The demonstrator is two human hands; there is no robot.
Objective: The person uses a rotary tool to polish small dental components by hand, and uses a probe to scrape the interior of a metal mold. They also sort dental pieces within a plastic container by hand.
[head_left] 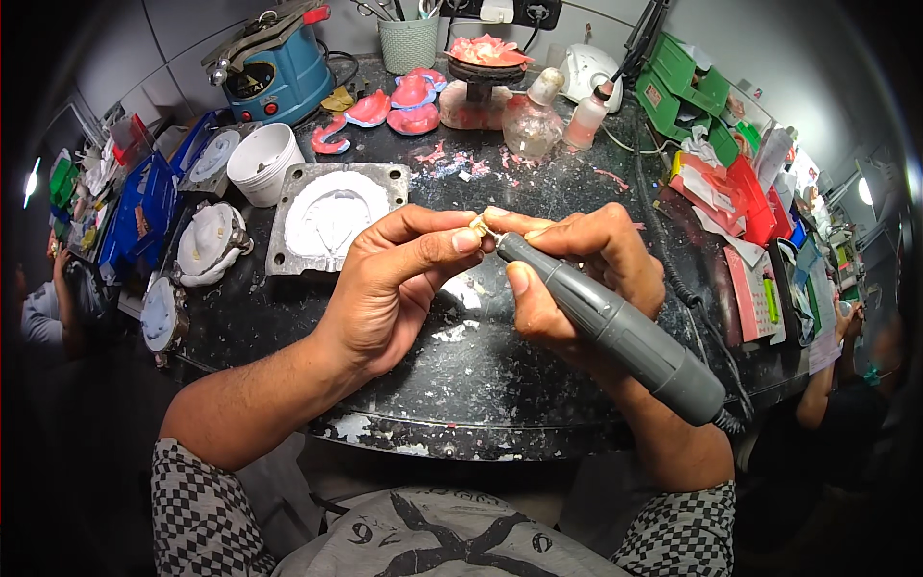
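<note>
My left hand (392,279) pinches a small yellowish tooth-like piece (478,225) between thumb and fingertips, over the middle of the bench. My right hand (615,255) is wrapped round a dark grey rotary handpiece (620,332), whose body slants down to the right. Its thin tip points at the tooth-like piece; whether the two touch is too small to make out. The right fingertips come close to the left ones at the piece. Just beyond my left hand lies a square metal flask (281,223) filled with white plaster.
A white tub (262,165), more plaster-filled flasks (210,244) and a blue appliance (279,88) stand left. Pink-and-blue wax pieces (413,119), a glass burner (532,125) and a dropper bottle (587,117) sit at the back. Green bins (678,82) and a coiled cord (679,274) are right.
</note>
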